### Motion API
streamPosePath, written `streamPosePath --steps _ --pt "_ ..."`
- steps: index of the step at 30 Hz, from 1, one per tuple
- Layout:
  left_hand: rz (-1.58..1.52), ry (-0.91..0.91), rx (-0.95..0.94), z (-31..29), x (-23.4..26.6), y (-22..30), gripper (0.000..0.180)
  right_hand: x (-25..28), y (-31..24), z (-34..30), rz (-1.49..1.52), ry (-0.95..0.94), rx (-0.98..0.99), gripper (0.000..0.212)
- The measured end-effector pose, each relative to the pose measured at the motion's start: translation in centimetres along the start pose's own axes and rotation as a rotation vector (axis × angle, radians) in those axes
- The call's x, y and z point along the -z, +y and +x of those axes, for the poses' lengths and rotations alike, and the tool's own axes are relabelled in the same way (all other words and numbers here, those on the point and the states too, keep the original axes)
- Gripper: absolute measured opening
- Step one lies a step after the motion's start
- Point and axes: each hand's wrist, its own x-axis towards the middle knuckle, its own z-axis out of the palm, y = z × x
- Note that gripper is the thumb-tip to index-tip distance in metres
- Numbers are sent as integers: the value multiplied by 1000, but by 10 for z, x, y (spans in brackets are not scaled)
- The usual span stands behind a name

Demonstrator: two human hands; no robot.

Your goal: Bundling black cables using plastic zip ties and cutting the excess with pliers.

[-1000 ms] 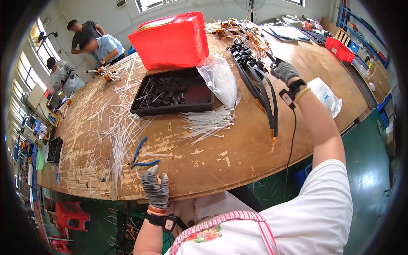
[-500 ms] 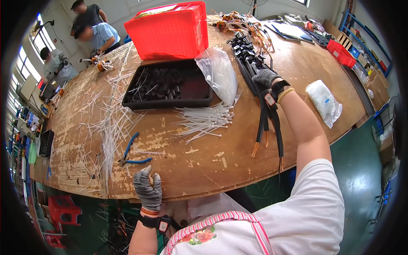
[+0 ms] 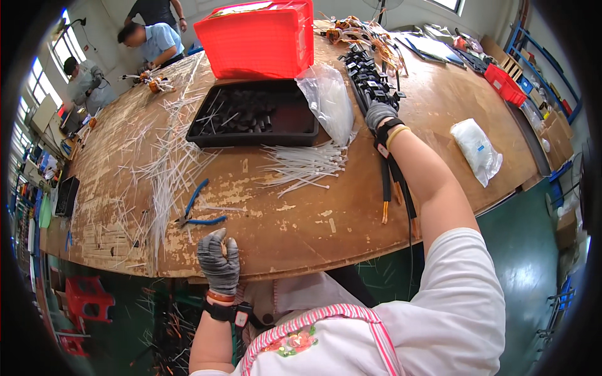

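Note:
A bundle of black-sleeved cables (image 3: pixel 370 78) lies lengthwise at the right of the table. Black clips or connectors crowd its far part, and copper-coloured ends stick out at the near end. My right hand (image 3: pixel 380 114), in a grey glove, closes over the cables at mid-length; its fingertips are partly hidden. My left hand (image 3: pixel 218 260), also gloved, hovers at the table's front edge with curled fingers, thumb apart and nothing visible between them. Just beyond it lie blue-handled cutting pliers (image 3: pixel 199 207), jaws to the left and handles spread.
White cable ties (image 3: pixel 306 164) are heaped mid-table, more strewn leftward. A black tray (image 3: pixel 194 139) of small black parts stands before a red crate (image 3: pixel 254 44), beside a clear bag (image 3: pixel 329 106). Another white bag (image 3: pixel 476 152) lies right. People work at the far left.
My right hand has shifted slightly left and closer along the black cables. The left hand keeps its curled pose by the table edge. The whole view has shifted slightly.

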Motion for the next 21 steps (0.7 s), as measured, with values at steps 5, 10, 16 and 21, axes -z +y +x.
streamPosePath --steps 5,10,16,21 --pt "6 -1 -10 0 4 -1 20 -30 20 11 -215 -37 19 78" --pt "-3 -1 -22 1 5 -1 20 -52 36 62 -342 -79 -70 84" --pt "12 -16 30 0 10 -3 20 -61 18 79 -385 -8 46 93" --pt "27 0 10 1 10 1 19 -46 11 36 -411 428 342 95"
